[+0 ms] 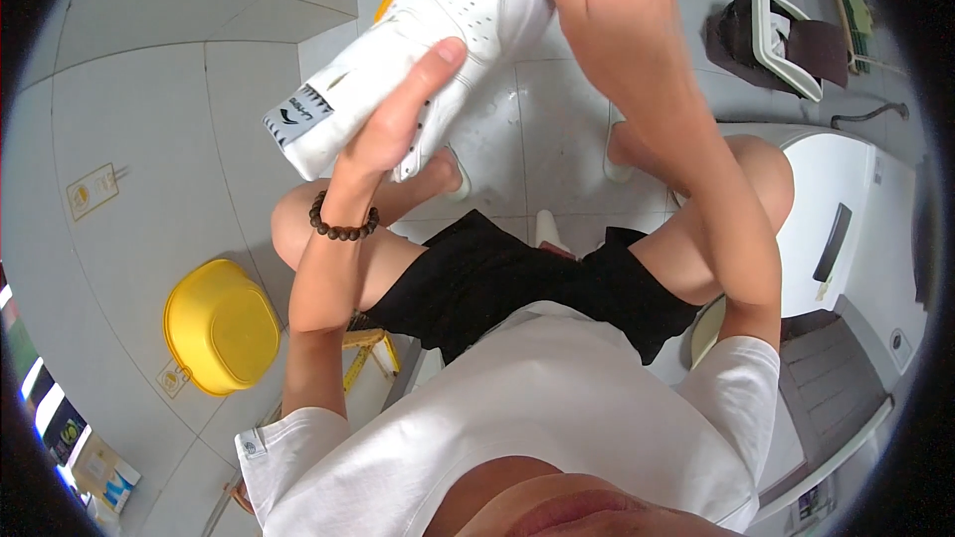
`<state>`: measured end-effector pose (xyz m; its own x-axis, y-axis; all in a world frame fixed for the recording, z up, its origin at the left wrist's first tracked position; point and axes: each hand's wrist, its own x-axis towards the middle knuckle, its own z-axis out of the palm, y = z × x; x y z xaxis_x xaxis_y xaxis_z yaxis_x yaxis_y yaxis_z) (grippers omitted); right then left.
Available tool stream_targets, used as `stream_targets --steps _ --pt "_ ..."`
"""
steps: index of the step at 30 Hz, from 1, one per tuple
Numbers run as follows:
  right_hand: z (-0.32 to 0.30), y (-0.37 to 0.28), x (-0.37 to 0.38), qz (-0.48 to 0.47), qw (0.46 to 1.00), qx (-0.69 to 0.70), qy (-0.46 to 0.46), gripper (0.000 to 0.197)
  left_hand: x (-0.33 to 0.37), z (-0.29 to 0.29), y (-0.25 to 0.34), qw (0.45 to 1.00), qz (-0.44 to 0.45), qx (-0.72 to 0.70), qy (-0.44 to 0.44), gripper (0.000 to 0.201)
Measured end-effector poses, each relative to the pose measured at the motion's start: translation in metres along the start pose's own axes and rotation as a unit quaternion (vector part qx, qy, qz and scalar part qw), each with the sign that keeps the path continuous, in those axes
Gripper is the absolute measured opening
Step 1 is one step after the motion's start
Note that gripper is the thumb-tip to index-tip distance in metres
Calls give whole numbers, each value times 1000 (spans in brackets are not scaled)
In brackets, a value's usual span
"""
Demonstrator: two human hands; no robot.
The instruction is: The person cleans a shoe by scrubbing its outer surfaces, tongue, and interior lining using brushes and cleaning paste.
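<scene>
A white perforated sneaker (pixel 438 10) with a black and white tag at its heel is held up in front of me, above my knees. My left hand (pixel 408 114), with a dark bead bracelet on its wrist, grips the shoe from below near the heel. My right hand (pixel 607 15) closes over the front part of the shoe from the right side. I am seated, wearing a white shirt and black shorts, with my bare knees under the shoe.
A yellow plastic basin (pixel 221 326) stands on the tiled floor at my left. A small yellow stool (pixel 370 348) shows under me. A white appliance (pixel 836 209) stands at my right, with a dark bin (pixel 771 40) beyond it.
</scene>
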<state>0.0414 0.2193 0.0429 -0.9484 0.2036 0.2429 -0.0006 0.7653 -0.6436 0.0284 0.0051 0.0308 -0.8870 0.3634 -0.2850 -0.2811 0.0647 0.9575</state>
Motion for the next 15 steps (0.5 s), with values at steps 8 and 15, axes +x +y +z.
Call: stream_targets --steps 8,15 --pt "18 -4 -25 -17 995 62 -71 31 13 -15 6 980 -13 -194 39 53" --pt "-7 -9 0 10 994 99 -46 36 9 0 2 994 0 -105 3 55"
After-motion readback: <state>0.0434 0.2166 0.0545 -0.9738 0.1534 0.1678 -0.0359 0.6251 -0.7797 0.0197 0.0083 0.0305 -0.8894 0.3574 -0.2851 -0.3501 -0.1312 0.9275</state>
